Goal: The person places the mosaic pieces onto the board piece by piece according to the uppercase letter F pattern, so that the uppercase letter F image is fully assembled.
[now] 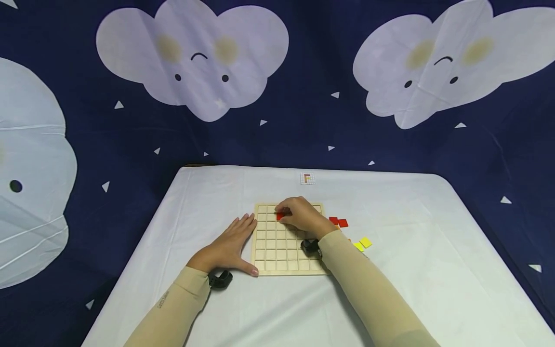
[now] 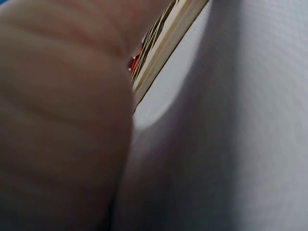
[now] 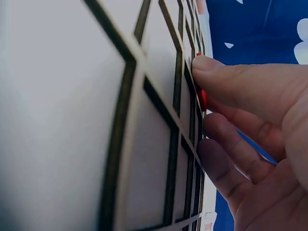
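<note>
A pale wooden grid board (image 1: pixel 270 265) lies on the white table. At its upper part, my right hand (image 1: pixel 303 215) pinches a small red square tile (image 1: pixel 279 217) between thumb and fingers, low over the cells. The right wrist view shows the thumb against the red tile (image 3: pixel 202 98), with the other fingers curled beside it. My left hand (image 1: pixel 230 245) rests flat on the table, fingers extended, touching the board's left edge with fingertips and thumb. In the left wrist view, the palm hides most of the board's rim (image 2: pixel 161 50).
Right of the board lie two loose red tiles (image 1: pixel 343 223) and two yellow tiles (image 1: pixel 365 242); orange ones are partly hidden by the right arm. A small patterned card (image 1: pixel 307 179) lies near the table's far edge. A dark blue cloud-print curtain (image 1: pixel 299 135) hangs behind.
</note>
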Tool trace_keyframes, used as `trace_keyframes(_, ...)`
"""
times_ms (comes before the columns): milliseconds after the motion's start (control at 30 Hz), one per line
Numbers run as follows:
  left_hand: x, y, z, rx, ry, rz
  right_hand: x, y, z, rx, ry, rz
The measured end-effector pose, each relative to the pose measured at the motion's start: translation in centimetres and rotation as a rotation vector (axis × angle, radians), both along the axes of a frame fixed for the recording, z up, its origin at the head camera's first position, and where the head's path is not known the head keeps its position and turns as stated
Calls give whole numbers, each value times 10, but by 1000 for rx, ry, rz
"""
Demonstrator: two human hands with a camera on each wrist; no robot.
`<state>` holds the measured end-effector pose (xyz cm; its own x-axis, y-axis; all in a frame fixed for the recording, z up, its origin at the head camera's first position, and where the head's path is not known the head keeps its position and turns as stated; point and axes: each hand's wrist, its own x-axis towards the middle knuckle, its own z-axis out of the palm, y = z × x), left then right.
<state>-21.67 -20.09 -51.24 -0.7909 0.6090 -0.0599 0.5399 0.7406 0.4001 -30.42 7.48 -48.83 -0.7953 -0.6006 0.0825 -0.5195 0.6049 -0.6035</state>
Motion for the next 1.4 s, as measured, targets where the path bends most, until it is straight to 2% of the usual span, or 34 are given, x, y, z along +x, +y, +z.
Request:
trace_keyframes(433,0,2,1,16,6,0,4,31,3,-92,-90,-11)
trace_keyframes(767,0,1,1,15,11,-3,6,80,11,-203,-129,-154)
trace_keyframes(1067,1,1,1,6,9,-4,10,126,12,-191,-101,-239)
trace_keyframes(1267,1,1,3,3,0,-7,13,154,6,-151,-137,-329)
trace_keyframes(1400,1,0,2,6,3,-7,16,169,-1,-121,-152,-332)
